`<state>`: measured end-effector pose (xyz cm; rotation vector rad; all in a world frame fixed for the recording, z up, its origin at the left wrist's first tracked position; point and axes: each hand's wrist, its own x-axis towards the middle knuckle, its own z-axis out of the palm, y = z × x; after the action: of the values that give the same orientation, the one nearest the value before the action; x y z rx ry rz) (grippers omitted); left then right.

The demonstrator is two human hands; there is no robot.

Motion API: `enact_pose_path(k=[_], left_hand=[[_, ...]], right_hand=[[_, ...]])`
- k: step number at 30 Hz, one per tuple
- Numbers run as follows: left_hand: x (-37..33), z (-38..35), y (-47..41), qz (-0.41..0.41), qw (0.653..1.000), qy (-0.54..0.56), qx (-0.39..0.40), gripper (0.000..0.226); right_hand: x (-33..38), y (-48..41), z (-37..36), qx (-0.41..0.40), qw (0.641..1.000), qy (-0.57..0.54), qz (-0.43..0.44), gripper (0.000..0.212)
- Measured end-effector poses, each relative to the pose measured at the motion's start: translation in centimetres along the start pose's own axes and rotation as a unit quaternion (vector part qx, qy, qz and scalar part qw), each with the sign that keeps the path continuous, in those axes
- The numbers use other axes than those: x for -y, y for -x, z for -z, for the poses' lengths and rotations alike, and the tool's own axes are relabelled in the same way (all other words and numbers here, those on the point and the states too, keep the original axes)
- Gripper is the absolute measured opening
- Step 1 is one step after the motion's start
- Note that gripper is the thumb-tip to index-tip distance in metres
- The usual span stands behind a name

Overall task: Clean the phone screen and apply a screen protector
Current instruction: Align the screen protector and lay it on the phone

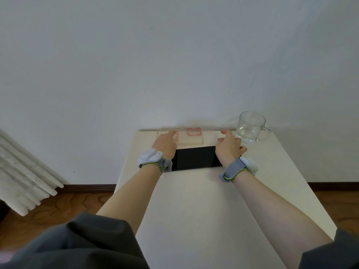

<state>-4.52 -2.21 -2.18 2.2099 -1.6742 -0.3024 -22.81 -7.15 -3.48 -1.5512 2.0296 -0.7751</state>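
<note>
A black phone (194,157) lies screen up and crosswise on the white table (194,200), with its two ends hidden under my wrists. Just behind it lies a cream phone case (191,139) with a red camera ring, on a pale flat sheet (210,139) near the table's far edge. My left hand (165,145) reaches over the phone's left end, its forefinger straight and touching the sheet's far left corner. My right hand (228,147) is over the phone's right end, fingers loosely extended toward the sheet's far right corner. Whether either hand pinches anything is unclear.
A clear glass mug (250,127) stands at the table's far right corner, close to my right hand. The table is pushed against a white wall. A white curtain (25,171) hangs at the left above a wooden floor.
</note>
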Motion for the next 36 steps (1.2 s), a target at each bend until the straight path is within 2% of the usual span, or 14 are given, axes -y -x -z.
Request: enact_pose_path(k=[6, 12, 22, 29, 36], left_hand=[[0.3, 0.1, 0.0, -0.006, 1.0, -0.008, 0.004, 0.052], [0.3, 0.5, -0.3, -0.019, 0.999, -0.022, -0.016, 0.051], [0.9, 0.9, -0.2, -0.07, 0.997, -0.032, -0.022, 0.044], [1.0, 1.0, -0.1, -0.084, 0.995, -0.057, -0.012, 0.039], [0.9, 0.7, -0.4, -0.076, 0.993, -0.091, -0.004, 0.036]], right_hand=[[-0.2, -0.2, -0.2, -0.02, 0.998, -0.06, 0.019, 0.04], [-0.6, -0.8, -0.7, -0.006, 0.999, -0.048, -0.014, 0.037], [-0.8, -1.0, -1.1, -0.006, 0.999, -0.045, 0.001, 0.034], [-0.6, -0.7, -0.9, -0.035, 0.999, -0.008, -0.012, 0.035], [-0.4, -0.6, -1.1, -0.019, 0.997, -0.069, -0.034, 0.028]])
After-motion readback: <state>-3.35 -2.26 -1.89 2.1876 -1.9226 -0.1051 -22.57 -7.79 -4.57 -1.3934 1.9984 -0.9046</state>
